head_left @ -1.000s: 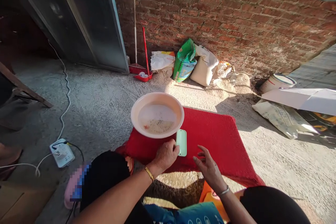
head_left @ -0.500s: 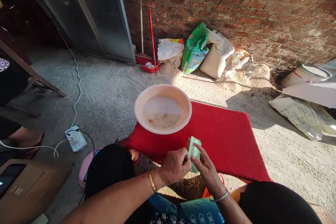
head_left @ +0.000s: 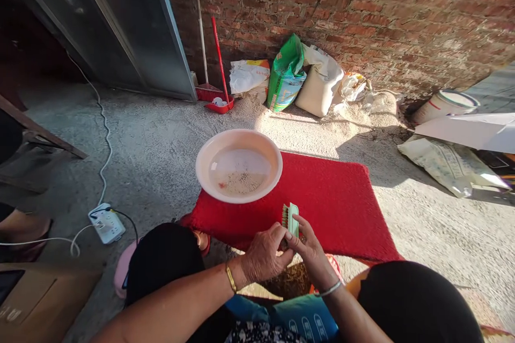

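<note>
A pale green scrub brush [head_left: 293, 219] is gripped in my right hand [head_left: 313, 257], its bristles facing left. Close against it, my left hand [head_left: 263, 254] is closed, fingers curled in front of the bristles' lower end. A small dark bit shows between the left fingertips and the brush, too little to name. Both hands are above the near edge of a stool covered in red cloth [head_left: 325, 193]. Beyond them, a pale pink basin [head_left: 201, 174] stands on the cloth's left part, with water and sandy sediment inside.
Below my hands, between my knees, is a container of brown matter [head_left: 287, 281]. A power strip [head_left: 108, 225] with cords lies on the floor at left, near a cardboard box [head_left: 44, 295]. Sacks [head_left: 322, 88] and a red dustpan [head_left: 220, 105] are by the brick wall.
The brush has turned in my right hand, so its bristles now show on the left. My left fingers have come up against it. The whole view has shifted slightly.
</note>
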Tool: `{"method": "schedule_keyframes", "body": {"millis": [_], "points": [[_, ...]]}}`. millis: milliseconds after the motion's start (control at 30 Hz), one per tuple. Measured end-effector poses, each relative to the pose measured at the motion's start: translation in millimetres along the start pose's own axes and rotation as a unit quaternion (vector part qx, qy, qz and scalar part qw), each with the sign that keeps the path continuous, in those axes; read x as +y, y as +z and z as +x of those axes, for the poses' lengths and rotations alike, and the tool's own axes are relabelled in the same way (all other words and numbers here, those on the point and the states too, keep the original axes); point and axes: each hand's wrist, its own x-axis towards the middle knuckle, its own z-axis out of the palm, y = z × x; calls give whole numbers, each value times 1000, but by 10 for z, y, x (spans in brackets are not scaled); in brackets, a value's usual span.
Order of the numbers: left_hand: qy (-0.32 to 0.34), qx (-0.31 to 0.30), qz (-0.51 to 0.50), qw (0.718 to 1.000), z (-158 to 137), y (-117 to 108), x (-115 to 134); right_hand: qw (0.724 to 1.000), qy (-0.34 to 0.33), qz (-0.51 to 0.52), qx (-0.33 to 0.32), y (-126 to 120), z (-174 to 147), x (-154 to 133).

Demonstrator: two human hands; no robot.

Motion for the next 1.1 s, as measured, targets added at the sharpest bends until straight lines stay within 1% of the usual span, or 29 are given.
{"method": "schedule_keyframes", "body": {"millis": [100,200,267,333,433,500,600,633,700,733,767,800,833,867,933,1033,1067,1100], "points": [[-10,-4,-12,1000,0,-28,-5,1000,0,4,3,6,32,12],[-31,-5,-13,999,11,-53,-11,1000,5,-20,-7,-5,83,41],[-38,-25,-9,999,24,-108,-13,999,11,-48,-1,-42,142,29],[-35,-59,9,998,40,-223,-20,996,2,-83,31,-103,238,-36],[-53,-90,94,990,58,-483,-67,978,-32,-174,111,-169,433,-200],[-92,-87,169,977,62,-642,-124,955,-43,-256,146,-114,553,-275],[-128,-87,249,956,53,-767,-206,906,-59,-393,145,171,648,-231],[-130,-88,265,951,49,-778,-223,883,-69,-441,143,295,655,-180],[-127,-93,286,945,44,-777,-238,828,-90,-535,142,503,643,-69],[-125,-93,293,943,45,-771,-239,801,-95,-574,140,554,632,-26],[-124,-91,297,942,48,-765,-237,778,-95,-606,138,552,620,0],[-122,-90,300,942,55,-758,-236,758,-92,-631,135,491,608,2],[-119,-87,301,942,63,-751,-238,741,-88,-651,138,367,597,-19],[-116,-84,301,943,72,-741,-243,727,-78,-666,146,185,585,-65],[-108,-80,301,944,87,-710,-265,706,-36,-683,181,-315,557,-214],[-99,-68,305,945,95,-634,-312,684,63,-679,258,-1165,500,-502],[-98,-60,306,945,95,-604,-329,678,93,-671,287,-1398,481,-587],[-95,-50,309,945,95,-575,-345,673,114,-660,313,-1576,467,-654]]}}
